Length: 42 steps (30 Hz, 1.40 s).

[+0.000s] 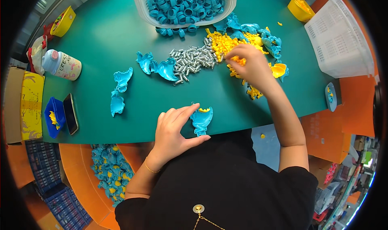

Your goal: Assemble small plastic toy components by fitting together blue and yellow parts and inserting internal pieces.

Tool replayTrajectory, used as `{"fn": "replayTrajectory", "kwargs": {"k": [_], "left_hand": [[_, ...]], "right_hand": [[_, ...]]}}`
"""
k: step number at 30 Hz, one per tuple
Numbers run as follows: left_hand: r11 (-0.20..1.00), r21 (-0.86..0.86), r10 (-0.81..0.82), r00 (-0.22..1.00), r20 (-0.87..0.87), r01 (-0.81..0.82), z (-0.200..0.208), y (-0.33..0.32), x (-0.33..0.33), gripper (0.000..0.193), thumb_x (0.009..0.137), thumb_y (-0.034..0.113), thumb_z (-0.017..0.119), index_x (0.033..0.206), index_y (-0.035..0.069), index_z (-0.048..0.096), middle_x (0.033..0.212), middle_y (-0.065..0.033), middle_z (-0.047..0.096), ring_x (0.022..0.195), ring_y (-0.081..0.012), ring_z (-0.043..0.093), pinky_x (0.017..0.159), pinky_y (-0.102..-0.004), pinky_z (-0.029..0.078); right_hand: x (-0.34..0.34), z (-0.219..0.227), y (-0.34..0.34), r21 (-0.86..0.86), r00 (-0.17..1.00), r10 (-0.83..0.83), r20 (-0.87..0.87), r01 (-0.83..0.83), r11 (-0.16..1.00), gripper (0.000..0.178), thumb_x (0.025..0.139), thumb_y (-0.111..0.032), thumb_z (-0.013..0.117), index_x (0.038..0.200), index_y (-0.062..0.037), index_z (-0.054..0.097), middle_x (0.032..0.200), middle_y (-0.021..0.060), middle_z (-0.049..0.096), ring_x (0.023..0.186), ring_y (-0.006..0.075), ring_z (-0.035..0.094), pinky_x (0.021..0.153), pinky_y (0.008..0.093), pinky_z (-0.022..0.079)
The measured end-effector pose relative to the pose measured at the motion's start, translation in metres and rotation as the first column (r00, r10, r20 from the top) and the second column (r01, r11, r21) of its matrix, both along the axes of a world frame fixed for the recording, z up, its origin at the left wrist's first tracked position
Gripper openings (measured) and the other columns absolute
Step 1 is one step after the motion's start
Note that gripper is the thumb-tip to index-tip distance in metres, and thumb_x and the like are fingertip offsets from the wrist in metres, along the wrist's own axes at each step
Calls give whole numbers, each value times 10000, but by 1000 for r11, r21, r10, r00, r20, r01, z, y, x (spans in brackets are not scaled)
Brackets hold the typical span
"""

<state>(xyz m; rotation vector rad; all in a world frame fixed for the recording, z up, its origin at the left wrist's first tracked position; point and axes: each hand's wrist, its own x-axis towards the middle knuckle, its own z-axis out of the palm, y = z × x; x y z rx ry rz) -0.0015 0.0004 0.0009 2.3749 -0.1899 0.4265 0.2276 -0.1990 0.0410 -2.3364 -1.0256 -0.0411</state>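
My left hand (173,127) grips a blue plastic shell half (202,120) at the table's near edge, with thumb and forefinger at its two ends. The hollow side faces up, and a yellow piece (205,110) sits inside its upper end. Farther off to the right, my right hand (251,63) is over the pile of small yellow plastic parts (220,42). Its thumb and forefinger come together in a pinch; whatever is between them is too small to tell. Beside that pile lies a heap of silver metal cylinders (194,59).
Blue shell pieces (166,69) lie left of the cylinders, with another pair (117,102) nearer. A clear tub (139,8) of blue rings stands at the back. Left are a bottle (66,66) and phone (71,113); right, a white basket (335,36). Below the table, an orange box (76,169) holds blue-and-yellow pieces.
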Motion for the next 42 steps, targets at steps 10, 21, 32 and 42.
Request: {"fn": "replayTrajectory", "kwargs": {"k": [10,21,32,42], "left_hand": [[999,-41,29,992,-122,-34,6,-2,1,833,655,412,948,1374,122,641,1227,-46,712,1012,-215,645,850,-354,427],[997,-49,58,983,-173,-67,6,-6,1,855,646,417,950,1384,128,631,1176,-19,710,896,-177,624,787,-327,415],[985,-7,172,985,-10,-172,-5,-18,3,890,611,401,966,1375,96,627,964,11,638,717,-140,505,719,-319,365],[978,-5,206,975,-85,-207,-7,-22,2,841,622,373,949,1351,142,600,1082,-13,687,988,-191,654,819,-362,392]], "right_hand": [[53,21,-76,-293,983,-162,83,179,939,209,868,-79,745,1075,-64,768,1139,77,712,1144,284,600,1008,397,496],[10,7,-76,95,982,-89,165,74,993,137,960,-150,724,1058,-56,748,1137,33,698,1089,189,624,867,324,515],[-124,-28,-31,259,941,3,-337,90,962,145,967,-110,732,1030,19,746,889,35,736,716,59,608,618,229,466],[-155,-36,0,483,625,227,-747,276,831,182,1018,-119,693,1114,32,727,920,49,744,755,65,663,659,231,550]]}}
